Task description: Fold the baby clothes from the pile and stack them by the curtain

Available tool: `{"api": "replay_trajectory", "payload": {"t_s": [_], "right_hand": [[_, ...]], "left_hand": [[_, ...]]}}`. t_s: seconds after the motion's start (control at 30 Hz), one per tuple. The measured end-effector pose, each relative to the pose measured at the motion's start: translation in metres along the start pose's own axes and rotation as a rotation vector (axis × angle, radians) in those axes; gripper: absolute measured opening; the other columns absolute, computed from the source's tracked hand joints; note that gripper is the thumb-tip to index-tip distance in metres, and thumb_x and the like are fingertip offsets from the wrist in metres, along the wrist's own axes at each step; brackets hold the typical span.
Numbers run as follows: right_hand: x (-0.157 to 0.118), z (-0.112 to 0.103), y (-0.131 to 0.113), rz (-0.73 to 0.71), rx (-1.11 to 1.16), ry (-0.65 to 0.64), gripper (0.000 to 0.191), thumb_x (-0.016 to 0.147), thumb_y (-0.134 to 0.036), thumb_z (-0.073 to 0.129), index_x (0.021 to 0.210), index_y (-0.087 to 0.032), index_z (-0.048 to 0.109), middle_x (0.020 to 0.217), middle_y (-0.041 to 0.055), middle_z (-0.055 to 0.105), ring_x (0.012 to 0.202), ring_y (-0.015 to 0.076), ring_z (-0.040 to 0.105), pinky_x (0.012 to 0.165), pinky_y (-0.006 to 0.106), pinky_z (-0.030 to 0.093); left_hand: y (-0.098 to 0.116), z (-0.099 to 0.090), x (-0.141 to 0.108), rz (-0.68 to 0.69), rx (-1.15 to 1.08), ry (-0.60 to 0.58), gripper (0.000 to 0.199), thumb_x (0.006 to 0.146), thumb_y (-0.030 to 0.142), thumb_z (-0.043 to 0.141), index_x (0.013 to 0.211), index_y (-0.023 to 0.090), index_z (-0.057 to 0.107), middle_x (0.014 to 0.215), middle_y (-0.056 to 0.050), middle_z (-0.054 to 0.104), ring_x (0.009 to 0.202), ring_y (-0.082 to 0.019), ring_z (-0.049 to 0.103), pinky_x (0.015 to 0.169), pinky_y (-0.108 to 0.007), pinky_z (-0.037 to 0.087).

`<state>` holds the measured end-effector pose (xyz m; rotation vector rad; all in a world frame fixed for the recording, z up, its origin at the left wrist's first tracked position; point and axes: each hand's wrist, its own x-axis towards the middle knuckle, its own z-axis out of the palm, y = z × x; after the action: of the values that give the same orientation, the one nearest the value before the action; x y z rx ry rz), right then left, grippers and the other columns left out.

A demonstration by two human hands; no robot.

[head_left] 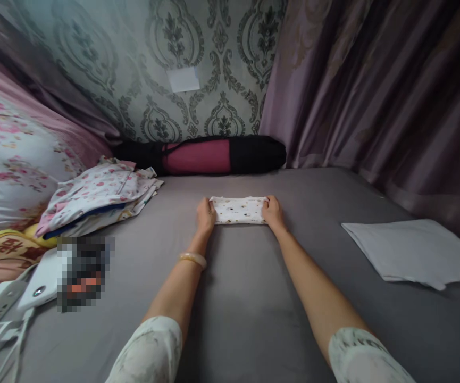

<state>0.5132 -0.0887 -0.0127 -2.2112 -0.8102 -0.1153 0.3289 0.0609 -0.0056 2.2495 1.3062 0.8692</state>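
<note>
A small folded white cloth (239, 210) with a scattered brown and dark print lies in the middle of the grey bed sheet (241, 298). My left hand (206, 216) grips its left end, with a pale bangle (193, 259) round that wrist. At the opposite end, my right hand (274, 213) has its fingers closed on the cloth's edge. The cloth is stretched flat between both hands. Its underside is hidden, and I cannot tell whether it touches the sheet.
Folded white fabric (417, 252) lies at the right. To the left are a pile of printed clothes (98, 194), a floral pillow (10, 154), a white power strip (0, 303) and a white device (44, 279). A black and pink roll bag (198, 156) lies against the wall.
</note>
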Motion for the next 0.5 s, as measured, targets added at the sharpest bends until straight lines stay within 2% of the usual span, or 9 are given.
{"api": "replay_trajectory", "payload": {"t_s": [0.17,0.5], "right_hand": [[-0.0002,0.0043,-0.0007,0.064,-0.013,0.028,0.029,0.089,-0.022,0.041,0.112,-0.013,0.057,0.109,0.0183,0.065,0.103,0.025,0.061,0.087,0.036,0.044],[-0.0007,-0.0027,-0.0041,0.073,-0.051,0.023,0.029,0.09,-0.02,0.042,0.115,-0.016,0.057,0.109,0.0157,0.061,0.099,0.0239,0.061,0.081,0.035,0.045]], "left_hand": [[-0.002,0.0019,0.0052,-0.044,0.074,-0.049,0.026,0.093,0.033,0.041,0.092,0.018,0.063,0.098,-0.015,0.069,0.093,-0.025,0.064,0.075,-0.032,0.045],[-0.0029,-0.0068,0.0101,-0.101,0.11,-0.115,0.032,0.092,0.042,0.043,0.093,0.019,0.065,0.095,-0.015,0.07,0.094,-0.027,0.064,0.072,-0.032,0.044]]}}
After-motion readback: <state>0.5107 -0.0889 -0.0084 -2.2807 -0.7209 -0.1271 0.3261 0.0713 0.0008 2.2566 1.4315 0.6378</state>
